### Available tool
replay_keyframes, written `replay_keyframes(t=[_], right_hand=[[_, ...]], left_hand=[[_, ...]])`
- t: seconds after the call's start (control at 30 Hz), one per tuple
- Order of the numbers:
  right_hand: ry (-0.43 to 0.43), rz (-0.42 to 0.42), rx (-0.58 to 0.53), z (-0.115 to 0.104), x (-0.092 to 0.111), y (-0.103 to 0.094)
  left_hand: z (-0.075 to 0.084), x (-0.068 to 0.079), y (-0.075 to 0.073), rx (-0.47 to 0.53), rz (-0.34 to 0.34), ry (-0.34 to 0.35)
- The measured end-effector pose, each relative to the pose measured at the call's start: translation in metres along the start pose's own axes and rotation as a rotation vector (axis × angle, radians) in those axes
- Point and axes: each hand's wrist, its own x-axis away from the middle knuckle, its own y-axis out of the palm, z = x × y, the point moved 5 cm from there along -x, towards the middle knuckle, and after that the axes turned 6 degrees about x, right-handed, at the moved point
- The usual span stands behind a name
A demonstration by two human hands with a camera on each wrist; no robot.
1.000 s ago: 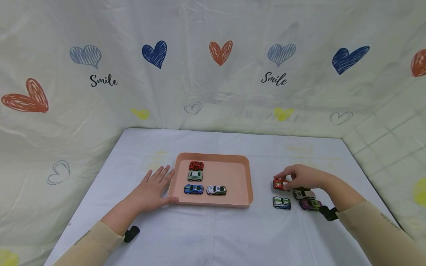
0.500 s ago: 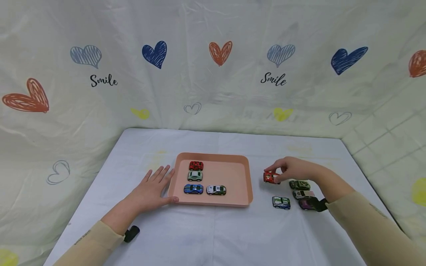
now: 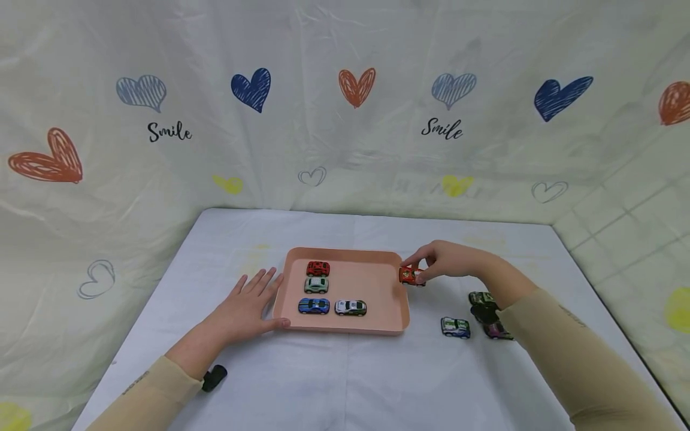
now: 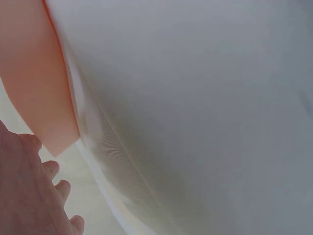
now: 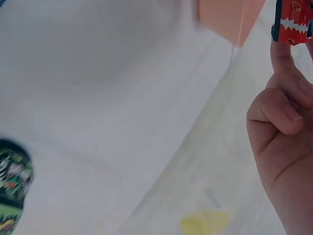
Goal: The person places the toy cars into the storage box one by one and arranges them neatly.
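Observation:
My right hand [image 3: 450, 260] pinches a red toy car [image 3: 409, 276] between thumb and fingers, at the right rim of the pink tray [image 3: 377, 324]. The right wrist view shows the red toy car [image 5: 295, 24] with a jagged white tooth pattern, at the fingertips. My left hand [image 3: 245, 311] lies spread with straight fingers against the tray's left edge, thumb at the near left corner. On the tray's left side are a red-and-black car [image 3: 318, 269], a pale green car [image 3: 316, 285] and a blue car [image 3: 314, 306]. A white-and-black car [image 3: 350, 307] sits right of the blue one.
Right of the tray, a white, blue and green car [image 3: 455, 327] stands on the white-covered table [image 3: 334, 383]. Beyond it are a camouflage-green car [image 3: 480, 297] and a purple car [image 3: 497, 331], partly covered by the right wrist's black camera. A heart-printed sheet [image 3: 345, 143] hangs behind.
My right hand has carried the red toy car leftward and slightly away from me, from beside the other loose cars to the tray's right rim. My left hand has stayed in place.

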Motion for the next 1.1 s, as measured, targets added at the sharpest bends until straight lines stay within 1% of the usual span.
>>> replay_keyframes(t=[0.13,0.3,0.57,0.67,0.87,0.97,1.1], right_hand=[[-0.016,-0.006,0.007,-0.018,-0.015,0.002],[-0.043,-0.029,0.006,-0.041,-0.035,0.007],[-0.035,-0.07,0.038,-0.069,-0.065,0.018],[-0.046,-0.088,0.049,-0.075,-0.073,0.023],[-0.104,-0.13,0.076,-0.081,-0.088,0.037],[-0.084,-0.136,0.093,-0.08,-0.093,0.045],[-0.021,-0.133,0.114,-0.077,-0.099,0.053]], left_hand=[[0.0,-0.001,0.0,0.003,0.004,0.008],[-0.003,-0.002,0.004,-0.015,0.0,-0.004],[-0.005,-0.002,0.006,-0.016,0.004,-0.009],[-0.005,-0.002,0.006,-0.014,0.0,-0.006],[-0.005,-0.002,0.006,-0.01,0.0,-0.015],[-0.005,-0.002,0.005,-0.006,-0.004,-0.012],[-0.004,-0.001,0.004,-0.009,-0.003,-0.011]])
